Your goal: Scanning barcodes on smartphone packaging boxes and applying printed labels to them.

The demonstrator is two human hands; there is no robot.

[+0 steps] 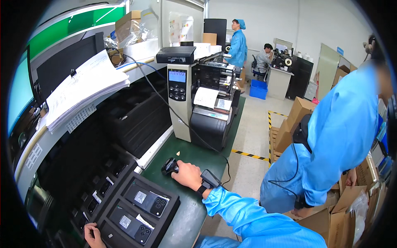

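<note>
right hand (188,175) grips black scanner (169,166) over green table (191,200), left hand (94,235) at foam tray (175,201) (two phones (146,199) inside, i see)

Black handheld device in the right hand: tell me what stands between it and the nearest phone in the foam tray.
Only the rim of the foam tray, beside the phone, with green tabletop between tray and black handheld device. Nothing else visible is in the way; the left hand is off that line, lower left.

Creased bright blue sleeve (252,213); black wrist strap (202,189) carrying a dark, boxy device (211,178)
</note>
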